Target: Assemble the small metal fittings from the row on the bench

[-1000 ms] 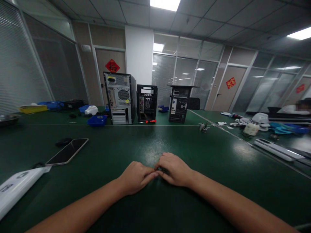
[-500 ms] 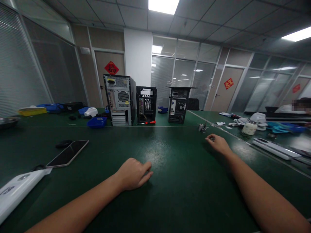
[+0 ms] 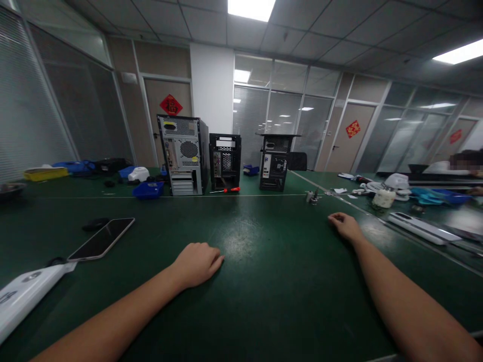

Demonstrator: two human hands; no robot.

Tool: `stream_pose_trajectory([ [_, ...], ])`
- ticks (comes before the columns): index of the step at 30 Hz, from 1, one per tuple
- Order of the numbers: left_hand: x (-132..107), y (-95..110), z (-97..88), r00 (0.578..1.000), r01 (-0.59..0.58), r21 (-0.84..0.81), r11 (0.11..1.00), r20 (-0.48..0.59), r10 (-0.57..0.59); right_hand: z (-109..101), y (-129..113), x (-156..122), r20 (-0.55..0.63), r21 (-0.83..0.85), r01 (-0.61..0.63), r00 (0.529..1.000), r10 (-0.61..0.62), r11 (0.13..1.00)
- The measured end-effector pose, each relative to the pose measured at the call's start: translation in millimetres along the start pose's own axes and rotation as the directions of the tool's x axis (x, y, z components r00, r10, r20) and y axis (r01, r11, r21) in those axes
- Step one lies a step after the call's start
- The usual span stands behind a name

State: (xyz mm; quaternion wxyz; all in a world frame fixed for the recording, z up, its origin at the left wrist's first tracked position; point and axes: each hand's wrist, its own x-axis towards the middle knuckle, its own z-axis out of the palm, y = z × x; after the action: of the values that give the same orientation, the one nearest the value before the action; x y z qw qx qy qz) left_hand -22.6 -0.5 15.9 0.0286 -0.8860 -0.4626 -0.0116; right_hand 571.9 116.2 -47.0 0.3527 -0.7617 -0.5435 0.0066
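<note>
- A person's left hand [image 3: 198, 262] rests knuckles-up on the green table [image 3: 264, 281], fingers curled under; whether it pinches anything cannot be told.
- The right hand [image 3: 344, 225] lies well apart, near the table's right edge, loosely closed; whether it holds anything is hidden.
- A small metal part [image 3: 313, 196] stands near it, just beyond; a phone [image 3: 101, 239] lies off to the left.
- Risk: a sweeping right forearm could topple the part, and anything tiny slipping from curled fingers would vanish on the dark surface.
</note>
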Motion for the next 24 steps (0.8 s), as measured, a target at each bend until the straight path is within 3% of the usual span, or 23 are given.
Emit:
stream_pose_trajectory([
  [7, 0.2, -2.3, 2.0, 1.000, 0.006, -0.001, 1.000, -0.001, -0.006, -5.1, -1.9, 3.1, -0.060, 0.111, -0.073, 0.995, 0.080, 0.991],
  [13, 1.1, -5.1, 5.2, 1.000, -0.023, -0.038, 0.999, -0.021, 0.022, -47.4, -27.8, -1.4, -0.269, 0.106, -0.043, 0.961, 0.071, 0.993],
  [18, 1.2, -6.0, 5.5, 0.999, -0.035, -0.074, 0.997, -0.023, 0.034, -82.4, -21.2, -7.2, -0.197, -0.041, -0.044, 0.980, 0.035, 0.998],
  [24, 1.1, -4.1, 3.8, 0.999, -0.022, -0.047, 0.999, -0.024, 0.021, -82.6, -14.5, -5.5, 0.005, -0.302, 0.053, 0.999, -0.054, 0.952],
])
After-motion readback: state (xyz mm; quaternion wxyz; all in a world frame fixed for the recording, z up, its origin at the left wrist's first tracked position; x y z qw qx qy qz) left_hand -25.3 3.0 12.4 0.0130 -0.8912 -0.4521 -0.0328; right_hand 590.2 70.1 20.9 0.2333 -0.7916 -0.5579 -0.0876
